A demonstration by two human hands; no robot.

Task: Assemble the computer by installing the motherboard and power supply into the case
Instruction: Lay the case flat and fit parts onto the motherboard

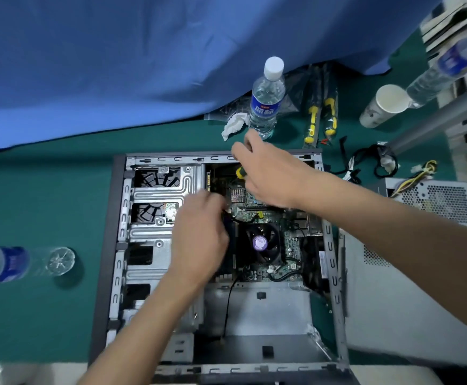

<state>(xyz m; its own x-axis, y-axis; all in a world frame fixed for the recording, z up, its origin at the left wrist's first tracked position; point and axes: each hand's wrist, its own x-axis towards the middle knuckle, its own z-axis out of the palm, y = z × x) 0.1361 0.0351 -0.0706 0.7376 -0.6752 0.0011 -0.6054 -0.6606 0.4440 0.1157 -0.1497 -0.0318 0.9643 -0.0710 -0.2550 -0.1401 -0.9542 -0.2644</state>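
Open grey metal computer case (121, 245) lies flat; green motherboard (265, 215) sits inside it. Right hand (268, 173) grips yellow-handled screwdriver (240, 172) over board's far end. Left hand (199, 234) curled at board's left edge, contents unclear. Perforated silver power supply (438, 201) outside, right of case.

My right hand (268, 173) covers most of the yellow screwdriver (240, 172), so I can't see its tip. My left hand (199, 232) hides the left side of the motherboard (265, 212), and my fingertips there are blurry. I can't tell what they touch. The bottle lying on the left (18, 263) is blurry and cut off by the edge. The bottle at the top right (446, 68) is blurry too. The power supply (435, 201) is partly behind my right arm.
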